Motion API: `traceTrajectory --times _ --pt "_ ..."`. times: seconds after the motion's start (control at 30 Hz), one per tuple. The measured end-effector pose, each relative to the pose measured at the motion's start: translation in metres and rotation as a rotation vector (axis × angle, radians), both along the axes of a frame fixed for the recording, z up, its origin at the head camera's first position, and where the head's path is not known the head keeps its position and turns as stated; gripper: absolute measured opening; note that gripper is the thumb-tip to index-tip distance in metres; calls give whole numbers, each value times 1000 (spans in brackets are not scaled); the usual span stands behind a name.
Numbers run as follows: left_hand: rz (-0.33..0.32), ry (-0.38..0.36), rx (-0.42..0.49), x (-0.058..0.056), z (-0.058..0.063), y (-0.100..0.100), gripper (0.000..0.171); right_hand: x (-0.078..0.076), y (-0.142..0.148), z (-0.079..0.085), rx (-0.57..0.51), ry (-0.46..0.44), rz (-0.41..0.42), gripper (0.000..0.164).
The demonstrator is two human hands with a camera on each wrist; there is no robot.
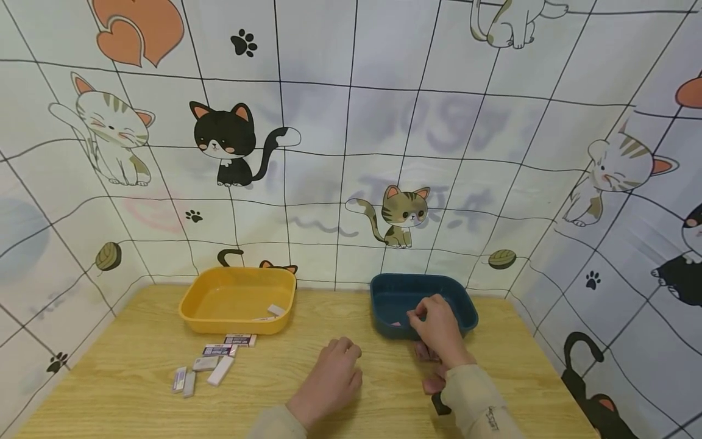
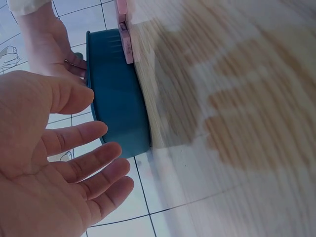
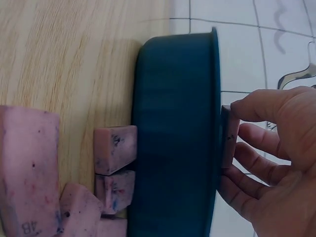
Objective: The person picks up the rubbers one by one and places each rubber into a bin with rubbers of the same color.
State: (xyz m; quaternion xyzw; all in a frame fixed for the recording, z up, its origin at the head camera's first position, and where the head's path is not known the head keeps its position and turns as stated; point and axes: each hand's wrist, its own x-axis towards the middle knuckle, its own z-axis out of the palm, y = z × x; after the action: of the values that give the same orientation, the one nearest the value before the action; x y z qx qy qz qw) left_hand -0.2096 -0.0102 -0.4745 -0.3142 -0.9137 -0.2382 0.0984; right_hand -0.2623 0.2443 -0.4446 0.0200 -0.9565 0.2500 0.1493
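Note:
My right hand is over the near side of the dark blue tray. Between its thumb and fingers it pinches a pink eraser, right at the tray's rim in the right wrist view. Inside the tray a bit of another pink eraser shows. More pink erasers, smudged with dark marks, lie on the table against the tray's near wall; a larger one bears "4B". My left hand hovers above the table left of them, its fingers loosely extended and holding nothing.
On the left stands a yellow tray with white erasers in it. Several white erasers, some in printed sleeves, lie before it. A black block lies near my right sleeve. A cat-patterned cloth encloses the table.

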Motion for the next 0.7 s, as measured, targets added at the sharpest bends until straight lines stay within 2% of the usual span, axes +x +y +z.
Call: traceTrajectory --times 0.13,0.3,0.5,0.7 --pt "2 -15 -3 0 -2 1 17 -9 2 -5 2 -51 -28 19" --pt "1 -7 -12 0 -3 1 17 -18 3 -8 11 -73 -41 20" --pt "6 -12 -20 0 -3 2 17 -23 2 -11 3 -104 -42 21" --pt "16 -20 -27 1 -3 1 17 -24 2 -15 3 -132 -61 15"
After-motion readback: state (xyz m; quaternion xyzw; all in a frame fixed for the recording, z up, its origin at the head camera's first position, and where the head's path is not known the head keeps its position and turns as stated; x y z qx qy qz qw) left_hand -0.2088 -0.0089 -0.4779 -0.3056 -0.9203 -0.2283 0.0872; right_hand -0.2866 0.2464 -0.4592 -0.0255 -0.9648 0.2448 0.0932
